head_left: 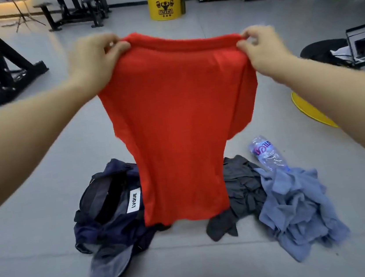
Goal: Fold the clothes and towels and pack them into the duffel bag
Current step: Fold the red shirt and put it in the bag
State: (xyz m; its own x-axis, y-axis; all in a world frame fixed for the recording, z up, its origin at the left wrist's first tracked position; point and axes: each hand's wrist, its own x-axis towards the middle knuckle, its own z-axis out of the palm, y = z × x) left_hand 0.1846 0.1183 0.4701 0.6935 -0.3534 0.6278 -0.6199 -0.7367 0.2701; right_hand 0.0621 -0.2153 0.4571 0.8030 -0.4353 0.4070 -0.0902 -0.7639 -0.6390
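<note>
On the grey floor (44, 178), a navy duffel bag (108, 218) lies slumped just left of the red shirt's hem. Right of the hem lie a crumpled dark grey garment (241, 191) and a pale blue cloth (298, 211), with a plastic bottle (267, 153) just beyond. The red shirt (179, 120) hangs in the air, its top corners pinched in the curled fingers of the left hand (91, 62) and right hand (262, 48). Far behind the shirt stands a yellow drum (163, 0).
</note>
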